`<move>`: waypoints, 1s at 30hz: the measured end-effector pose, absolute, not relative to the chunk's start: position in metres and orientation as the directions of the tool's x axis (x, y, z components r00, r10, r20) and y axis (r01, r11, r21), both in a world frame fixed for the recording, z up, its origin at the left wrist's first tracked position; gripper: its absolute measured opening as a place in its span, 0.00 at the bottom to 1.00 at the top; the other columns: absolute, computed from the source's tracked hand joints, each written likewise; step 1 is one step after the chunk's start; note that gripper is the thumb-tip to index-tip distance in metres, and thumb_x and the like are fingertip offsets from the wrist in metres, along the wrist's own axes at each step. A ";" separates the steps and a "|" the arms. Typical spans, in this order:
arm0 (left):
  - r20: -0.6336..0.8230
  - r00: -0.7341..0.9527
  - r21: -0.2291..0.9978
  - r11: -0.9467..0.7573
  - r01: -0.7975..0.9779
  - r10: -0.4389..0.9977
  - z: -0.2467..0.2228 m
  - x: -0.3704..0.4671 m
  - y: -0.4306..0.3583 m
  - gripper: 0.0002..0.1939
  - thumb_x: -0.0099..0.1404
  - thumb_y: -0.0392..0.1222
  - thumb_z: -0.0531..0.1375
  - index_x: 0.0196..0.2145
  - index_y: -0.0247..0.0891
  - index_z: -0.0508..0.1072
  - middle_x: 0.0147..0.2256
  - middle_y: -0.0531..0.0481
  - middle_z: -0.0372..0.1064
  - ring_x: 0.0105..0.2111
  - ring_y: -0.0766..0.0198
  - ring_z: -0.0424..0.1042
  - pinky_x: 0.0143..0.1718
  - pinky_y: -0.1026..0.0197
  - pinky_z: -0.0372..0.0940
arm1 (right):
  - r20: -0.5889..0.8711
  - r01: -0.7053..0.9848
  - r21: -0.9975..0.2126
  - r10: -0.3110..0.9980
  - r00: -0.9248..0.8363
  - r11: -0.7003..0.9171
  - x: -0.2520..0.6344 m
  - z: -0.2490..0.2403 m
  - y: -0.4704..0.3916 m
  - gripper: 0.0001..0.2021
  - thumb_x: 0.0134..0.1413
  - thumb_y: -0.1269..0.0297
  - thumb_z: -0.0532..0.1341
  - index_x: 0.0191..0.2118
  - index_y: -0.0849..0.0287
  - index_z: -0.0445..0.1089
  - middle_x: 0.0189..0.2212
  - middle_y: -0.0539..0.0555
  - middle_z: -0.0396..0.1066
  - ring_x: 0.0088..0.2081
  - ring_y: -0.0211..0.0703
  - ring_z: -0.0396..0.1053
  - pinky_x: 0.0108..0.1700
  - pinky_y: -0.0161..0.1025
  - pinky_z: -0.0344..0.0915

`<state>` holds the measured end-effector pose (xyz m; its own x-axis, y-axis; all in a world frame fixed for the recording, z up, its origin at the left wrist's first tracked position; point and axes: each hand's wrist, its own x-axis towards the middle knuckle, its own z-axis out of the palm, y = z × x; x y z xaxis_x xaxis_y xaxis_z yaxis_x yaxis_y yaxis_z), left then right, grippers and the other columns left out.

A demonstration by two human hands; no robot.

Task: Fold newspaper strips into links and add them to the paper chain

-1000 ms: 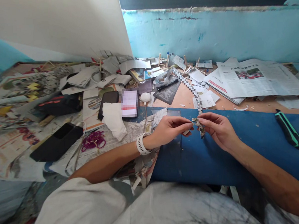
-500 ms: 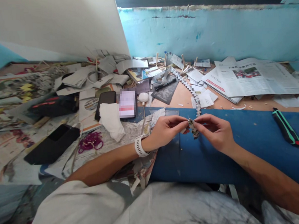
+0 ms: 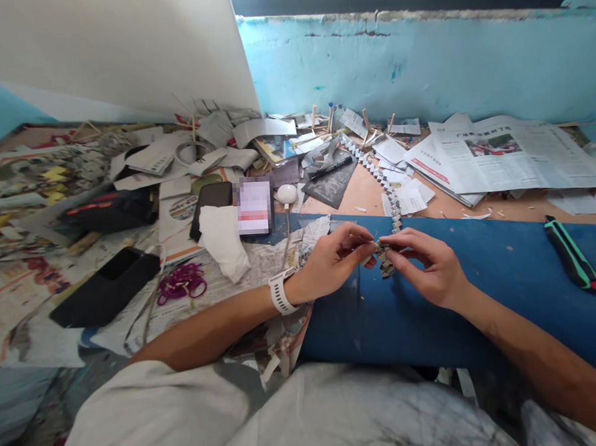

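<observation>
A narrow zigzag chain of folded newsprint [image 3: 375, 172] runs from the back of the table down to my hands, over the edge of the blue mat [image 3: 413, 323]. My left hand [image 3: 337, 261], with a white watch at the wrist [image 3: 281, 292], pinches the chain's near end from the left. From the right, my right hand [image 3: 427, 263] grips the same end between thumb and fingers. A short folded section hangs below the fingertips. The fingers partly hide the folds between them.
A black and green cutter [image 3: 573, 254] lies at the right of the mat. Newspapers [image 3: 514, 152] are stacked at the back right. Phones, a white tissue [image 3: 222, 243], purple string [image 3: 181, 284] and a black case [image 3: 104, 286] crowd the left. Short sticks stand near the wall.
The fingers of my left hand have lifted and bent a little more. My right fingers have shifted slightly on the chain's end, and the hanging section has tilted slightly.
</observation>
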<state>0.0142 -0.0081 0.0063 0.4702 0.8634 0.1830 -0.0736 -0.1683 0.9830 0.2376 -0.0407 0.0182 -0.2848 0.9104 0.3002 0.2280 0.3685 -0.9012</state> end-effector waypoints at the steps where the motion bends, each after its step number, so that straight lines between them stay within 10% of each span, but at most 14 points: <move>1: 0.186 0.479 0.983 -0.166 -0.084 0.858 0.005 0.015 -0.008 0.10 0.71 0.41 0.64 0.47 0.37 0.70 0.34 0.50 0.77 0.33 0.64 0.82 0.38 0.63 0.79 | 0.278 0.222 -0.912 0.918 -0.281 0.344 0.238 0.018 -0.041 0.13 0.67 0.66 0.63 0.55 0.52 0.77 0.44 0.55 0.75 0.43 0.43 0.75 0.44 0.39 0.78; 8: 0.419 0.440 0.897 -0.437 -0.067 0.794 0.004 0.013 -0.008 0.06 0.73 0.37 0.60 0.47 0.37 0.70 0.49 0.45 0.65 0.35 0.70 0.76 0.34 0.66 0.78 | 0.116 0.120 -0.982 0.970 -0.214 0.144 0.237 0.008 -0.042 0.13 0.65 0.59 0.66 0.53 0.50 0.77 0.43 0.54 0.77 0.44 0.45 0.76 0.44 0.40 0.77; 14: 0.639 0.610 0.561 -0.827 0.047 0.468 0.012 -0.003 0.006 0.14 0.68 0.33 0.65 0.50 0.39 0.71 0.53 0.39 0.66 0.48 0.59 0.77 0.48 0.55 0.78 | 0.103 0.122 -0.985 0.981 -0.164 0.123 0.241 0.007 -0.039 0.13 0.64 0.58 0.67 0.52 0.49 0.79 0.44 0.54 0.78 0.44 0.46 0.76 0.47 0.42 0.76; 30: 0.616 0.609 0.635 -0.772 -0.009 0.500 0.010 -0.003 0.011 0.18 0.67 0.32 0.67 0.54 0.42 0.76 0.47 0.43 0.76 0.45 0.63 0.79 0.48 0.61 0.77 | 0.047 0.012 -0.998 0.949 -0.313 0.054 0.244 0.013 -0.036 0.13 0.66 0.58 0.65 0.54 0.49 0.78 0.47 0.54 0.76 0.47 0.45 0.74 0.47 0.40 0.74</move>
<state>-0.0029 0.0112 0.0101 0.6094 0.4996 0.6157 -0.0087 -0.7723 0.6352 0.2442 -0.0364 0.0133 -0.3127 0.9487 0.0473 0.0118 0.0536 -0.9985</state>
